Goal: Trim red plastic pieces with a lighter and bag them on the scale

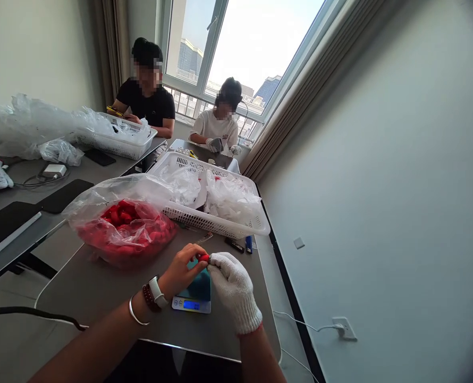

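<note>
Between my bare left hand (pixel 184 270) and my gloved right hand (pixel 232 279) is a small red piece (pixel 203 258), pinched from both sides; its exact kind does not show. A white knitted glove covers the right hand. Just below them lies a digital scale (pixel 195 295) with a teal top and a lit blue display, its plate partly hidden by my left hand. To the left of my hands a clear plastic bag (pixel 101 194) stands open, full of similar small red pieces (pixel 125 218).
Beyond the bag is a white basket (pixel 204 221) with crumpled plastic bags. A black object (pixel 234 245) and a blue one (pixel 248 244) lie near it. A second basket (pixel 117 142) stands on the left table. Two people sit by the window. A wall borders the right.
</note>
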`<state>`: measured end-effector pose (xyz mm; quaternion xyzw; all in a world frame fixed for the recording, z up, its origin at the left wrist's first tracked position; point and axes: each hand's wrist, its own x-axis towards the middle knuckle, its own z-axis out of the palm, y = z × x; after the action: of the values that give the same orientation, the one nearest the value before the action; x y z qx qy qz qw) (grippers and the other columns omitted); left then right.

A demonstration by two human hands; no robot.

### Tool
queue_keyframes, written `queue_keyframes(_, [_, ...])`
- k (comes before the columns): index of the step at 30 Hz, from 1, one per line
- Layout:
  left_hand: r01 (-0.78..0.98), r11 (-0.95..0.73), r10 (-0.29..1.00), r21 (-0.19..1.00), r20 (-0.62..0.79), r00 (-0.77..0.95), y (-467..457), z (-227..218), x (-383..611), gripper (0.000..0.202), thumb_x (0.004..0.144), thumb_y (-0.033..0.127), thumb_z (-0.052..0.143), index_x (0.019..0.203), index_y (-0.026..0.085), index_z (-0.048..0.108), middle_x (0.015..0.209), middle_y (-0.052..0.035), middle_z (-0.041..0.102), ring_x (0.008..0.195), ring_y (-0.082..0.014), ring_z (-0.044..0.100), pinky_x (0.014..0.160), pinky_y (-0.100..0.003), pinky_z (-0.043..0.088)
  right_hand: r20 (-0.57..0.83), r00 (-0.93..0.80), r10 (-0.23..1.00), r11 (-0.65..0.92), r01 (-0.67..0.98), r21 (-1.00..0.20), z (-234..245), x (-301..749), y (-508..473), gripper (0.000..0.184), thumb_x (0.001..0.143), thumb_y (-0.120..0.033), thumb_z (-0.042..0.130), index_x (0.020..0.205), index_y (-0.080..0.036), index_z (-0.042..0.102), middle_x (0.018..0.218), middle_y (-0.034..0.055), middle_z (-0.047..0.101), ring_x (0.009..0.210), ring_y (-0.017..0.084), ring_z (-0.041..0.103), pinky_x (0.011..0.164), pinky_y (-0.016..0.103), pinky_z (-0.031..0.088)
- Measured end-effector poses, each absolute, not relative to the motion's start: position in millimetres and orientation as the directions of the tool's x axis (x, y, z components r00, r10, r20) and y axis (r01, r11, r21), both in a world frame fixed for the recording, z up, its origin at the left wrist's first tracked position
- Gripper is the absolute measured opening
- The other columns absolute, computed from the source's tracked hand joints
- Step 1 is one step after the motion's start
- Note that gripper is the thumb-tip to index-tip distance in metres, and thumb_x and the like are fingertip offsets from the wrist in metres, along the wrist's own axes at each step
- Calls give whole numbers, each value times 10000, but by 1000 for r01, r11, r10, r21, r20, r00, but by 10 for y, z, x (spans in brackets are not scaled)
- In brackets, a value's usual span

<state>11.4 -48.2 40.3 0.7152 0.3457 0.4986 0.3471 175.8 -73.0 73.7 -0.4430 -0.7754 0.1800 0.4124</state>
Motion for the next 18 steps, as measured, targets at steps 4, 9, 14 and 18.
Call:
queue_keyframes(4, [128, -470, 852, 873, 410, 326, -478, 415, 97, 340, 961, 416, 430, 814, 166, 606, 744, -28, 599, 726, -170, 523, 684, -289, 403, 548, -309, 777, 611, 580, -538, 670, 1752, -725, 87, 887, -181, 573, 922, -214, 646, 900, 32, 660, 844, 165, 600, 824, 339, 488])
queue_keyframes(9, [152, -478, 861, 865, 427, 276, -450, 399, 84, 442, 950, 527, 396, 745, 171, 557, 711, -20, 558, 697, -172, 497, 672, -294, 383, 590, -362, 722, 657, 624, -422, 673, 1694, -643, 70, 872, -167, 578, 872, -217, 627, 865, 19, 672, 837, 168, 597, 864, 365, 467])
queue_keyframes(14, [90, -384, 923, 919, 381, 51, -450, 382, 57, 436, 960, 550, 335, 774, 188, 491, 706, 6, 479, 652, -160, 453, 619, -281, 348, 535, -358, 765, 625, 612, -485, 1053, 1659, -402, 104, 843, -208, 603, 749, -207, 558, 760, 6, 613, 728, 150, 575, 703, 294, 477])
queue_keyframes(18, [-15, -300, 952, 954, 298, -68, -484, 347, 83, 437, 988, 508, 244, 732, 203, 425, 666, 22, 411, 621, -155, 418, 593, -282, 315, 586, -388, 712, 651, 676, -344, 1418, 1450, 45, 93, 887, -280, 563, 890, -220, 634, 915, 35, 667, 874, 174, 607, 811, 320, 475])
